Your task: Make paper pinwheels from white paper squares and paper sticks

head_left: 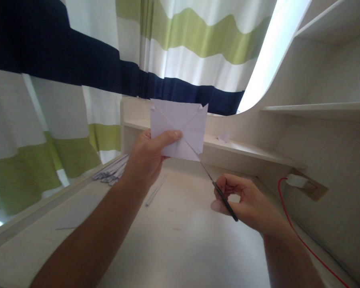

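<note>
- Left hand [148,154]: closed in a pinch on the folded white paper [179,130], thumb across its lower middle, fingers hidden behind; the sheet is held upright in the air above the desk [180,240], in front of the low shelf [243,148].
- Right hand [246,202]: closed around the handles of the scissors [217,188]; the blades run up and to the left and meet the paper at its lower edge, near the centre where the diagonal creases cross.
- Handling, as a judgement: the paper is light, thin and limp, stiffened only a little by its folds; it is likely to bend or tear if pulled, so a hold close beside the blades suits it best.
- Surroundings: a bundle of thin paper strips [111,174] at the desk's far left edge; one loose strip [156,190] beneath the left wrist; a flat sheet [75,214] nearer the camera; a red cable [300,236] along the right wall; a striped curtain [78,80] behind.
</note>
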{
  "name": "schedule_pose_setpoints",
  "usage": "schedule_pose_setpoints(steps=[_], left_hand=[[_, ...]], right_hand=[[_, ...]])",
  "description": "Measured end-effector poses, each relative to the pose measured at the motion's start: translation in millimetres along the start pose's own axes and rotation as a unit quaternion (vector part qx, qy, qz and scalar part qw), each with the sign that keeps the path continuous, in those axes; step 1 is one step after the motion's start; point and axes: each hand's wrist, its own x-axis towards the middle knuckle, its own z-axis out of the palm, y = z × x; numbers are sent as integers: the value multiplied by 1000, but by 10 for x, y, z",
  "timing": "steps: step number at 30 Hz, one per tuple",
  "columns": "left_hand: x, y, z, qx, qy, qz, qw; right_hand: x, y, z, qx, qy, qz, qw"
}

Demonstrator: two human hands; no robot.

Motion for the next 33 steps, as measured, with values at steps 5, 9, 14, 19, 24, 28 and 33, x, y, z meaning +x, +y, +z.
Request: schedule_pose_setpoints(steps=[5, 9, 14, 19, 24, 28, 33], left_hand=[[59, -40, -107, 65, -5, -5, 998], [31, -83, -114, 263, -154, -118, 945], [-35, -149, 2, 405, -317, -168, 841], [-8, -221, 15, 417, -348, -191, 818], [115, -404, -111, 260, -308, -166, 900], [188, -591, -178, 154, -378, -189, 893], [86, -775, -42, 146, -418, -137, 886]], right_hand=[[53, 107, -156, 78, 100, 2, 992], [110, 63, -121, 157, 277, -66, 945], [88, -34, 24, 188, 221, -65, 955], [96, -37, 68, 183, 191, -48, 963], [182, 87, 12, 151, 343, -83, 923], [238, 179, -34, 160, 421, -85, 889], [262, 156, 24, 232, 433, -73, 868]])
